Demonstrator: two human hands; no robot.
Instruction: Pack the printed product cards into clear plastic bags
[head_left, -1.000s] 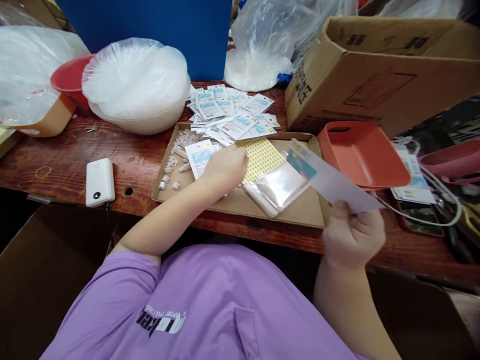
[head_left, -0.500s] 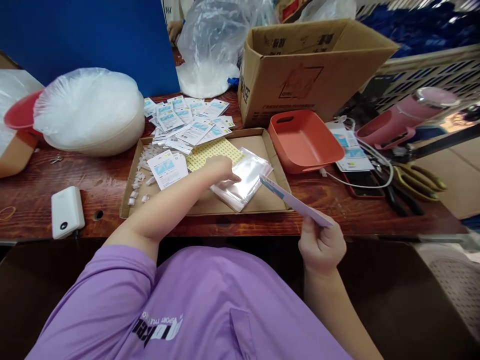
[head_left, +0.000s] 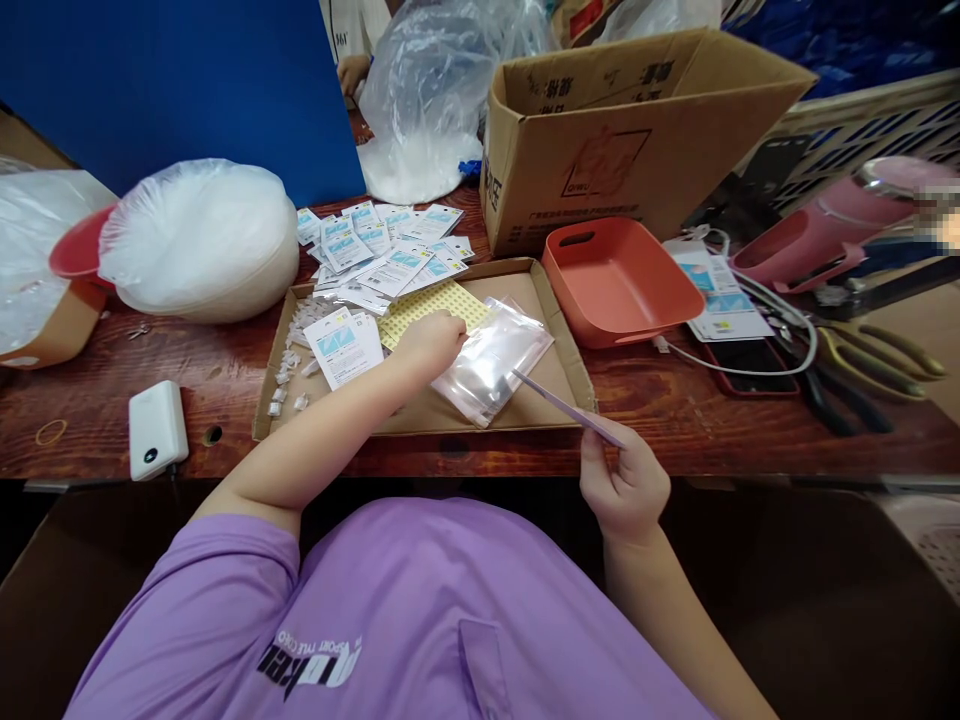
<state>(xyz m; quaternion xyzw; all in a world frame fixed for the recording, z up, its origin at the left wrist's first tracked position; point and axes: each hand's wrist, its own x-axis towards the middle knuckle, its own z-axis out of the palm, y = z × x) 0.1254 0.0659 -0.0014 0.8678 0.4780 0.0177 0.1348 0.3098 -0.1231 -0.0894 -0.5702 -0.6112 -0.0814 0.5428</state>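
Note:
My left hand [head_left: 435,345] is closed at the upper left edge of a stack of clear plastic bags [head_left: 499,360], fingertips pinched on the top bag. In my right hand [head_left: 626,480] a thin printed card [head_left: 559,403] is gripped at its near end, seen almost edge-on. Its far end reaches over the bags; whether it touches them I cannot tell. Beside the bags lies a yellow sticker sheet [head_left: 427,305], partly under my left hand. Left of it are white printed cards [head_left: 341,345] and small clear plastic pieces [head_left: 289,365]. All these lie in a shallow cardboard tray [head_left: 577,375].
Behind the tray lies a pile of packed cards [head_left: 386,245]. An orange bin [head_left: 622,285], a cardboard box [head_left: 585,160], a phone [head_left: 750,375], pliers [head_left: 870,360] and a pink bottle [head_left: 832,225] are to the right. Leftward are a power bank [head_left: 157,430] and a plastic-covered bowl [head_left: 202,240].
My left fingers have drawn in from pointing over the bags to a pinch at their edge. The card in my right hand has tilted edge-on, its tip now over the bags. The view has shifted slightly.

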